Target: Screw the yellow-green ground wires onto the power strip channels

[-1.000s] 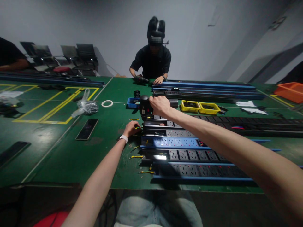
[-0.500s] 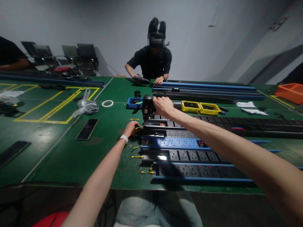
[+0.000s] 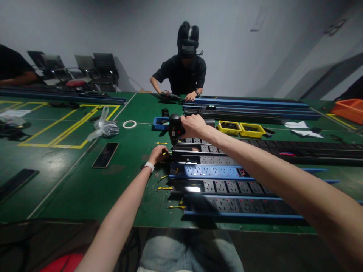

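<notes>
A black power screwdriver [image 3: 176, 128] stands upright over the left end of a black socket strip [image 3: 208, 149], its handle gripped by my right hand [image 3: 194, 125]. Its tip is too small to make out. My left hand [image 3: 157, 154] pinches a short yellow-green wire [image 3: 167, 153] at that same end. Nearer to me lie a blue socket strip [image 3: 210, 171] and more black ones [image 3: 224, 186], with yellow-green wires [image 3: 165, 188] sticking out at their left ends.
Two yellow bins [image 3: 251, 129], a blue bin [image 3: 160, 123], a tape ring [image 3: 129, 124], a plastic bag [image 3: 106, 126] and a phone [image 3: 105, 155] lie around. Across the table, a person [image 3: 185, 71] holds another power tool [image 3: 170, 96]. An orange bin [image 3: 348, 110] is at right.
The view has shifted slightly. My right hand and the screwdriver have moved a little to the left; my left hand stays at the wire.
</notes>
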The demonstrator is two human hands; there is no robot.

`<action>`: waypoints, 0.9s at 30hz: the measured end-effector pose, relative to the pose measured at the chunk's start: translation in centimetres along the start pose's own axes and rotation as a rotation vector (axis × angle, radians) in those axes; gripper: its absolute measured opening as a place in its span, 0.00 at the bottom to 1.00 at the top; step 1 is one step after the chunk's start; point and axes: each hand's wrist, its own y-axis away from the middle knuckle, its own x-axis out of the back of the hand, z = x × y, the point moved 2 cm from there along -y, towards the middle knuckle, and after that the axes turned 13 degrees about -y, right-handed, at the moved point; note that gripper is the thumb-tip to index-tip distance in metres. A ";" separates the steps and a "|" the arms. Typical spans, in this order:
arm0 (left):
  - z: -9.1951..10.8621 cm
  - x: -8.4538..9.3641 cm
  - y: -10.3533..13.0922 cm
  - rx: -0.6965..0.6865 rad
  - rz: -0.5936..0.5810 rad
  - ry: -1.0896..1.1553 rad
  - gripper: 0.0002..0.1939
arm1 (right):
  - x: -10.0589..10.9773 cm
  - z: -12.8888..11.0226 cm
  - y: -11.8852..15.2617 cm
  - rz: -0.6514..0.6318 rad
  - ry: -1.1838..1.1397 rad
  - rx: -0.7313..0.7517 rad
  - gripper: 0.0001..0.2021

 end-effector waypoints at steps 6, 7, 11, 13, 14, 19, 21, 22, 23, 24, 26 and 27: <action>0.1 0.1 0.0 0.021 -0.005 0.003 0.07 | 0.4 1.2 -0.1 -0.138 -0.042 0.030 0.34; 0.1 0.1 0.0 0.020 -0.008 0.004 0.07 | 0.4 1.1 -0.1 -0.143 -0.045 0.034 0.34; 0.2 0.2 0.0 0.016 -0.017 0.003 0.08 | 0.8 0.6 0.4 -0.128 -0.043 0.068 0.33; 0.3 0.3 0.0 0.015 -0.018 0.002 0.08 | 0.9 0.3 0.6 -0.110 -0.036 0.082 0.32; 0.3 0.3 -0.1 0.015 -0.018 0.003 0.08 | 1.0 0.2 0.7 -0.101 -0.032 0.087 0.32; 0.2 0.2 -0.1 0.018 -0.020 0.002 0.07 | 1.1 -0.1 0.9 -0.044 -0.015 0.092 0.28; 0.1 0.2 -0.1 0.017 -0.020 0.002 0.06 | 1.1 0.0 0.9 -0.022 -0.009 0.092 0.26; 0.1 0.1 -0.1 0.017 -0.019 0.002 0.06 | 1.0 0.0 1.0 -0.015 -0.005 0.092 0.25; 0.1 0.1 -0.1 0.016 -0.019 0.003 0.06 | 1.0 0.0 1.0 -0.010 -0.001 0.093 0.25; 0.1 0.1 -0.1 0.016 -0.020 0.003 0.06 | 0.9 0.1 1.0 -0.008 0.003 0.095 0.25; 0.0 0.1 -0.1 0.019 -0.021 0.004 0.06 | 0.6 0.1 1.0 0.001 0.015 0.094 0.27; 0.0 0.1 -0.1 0.022 -0.022 0.003 0.06 | 0.5 0.1 1.1 0.008 0.023 0.089 0.27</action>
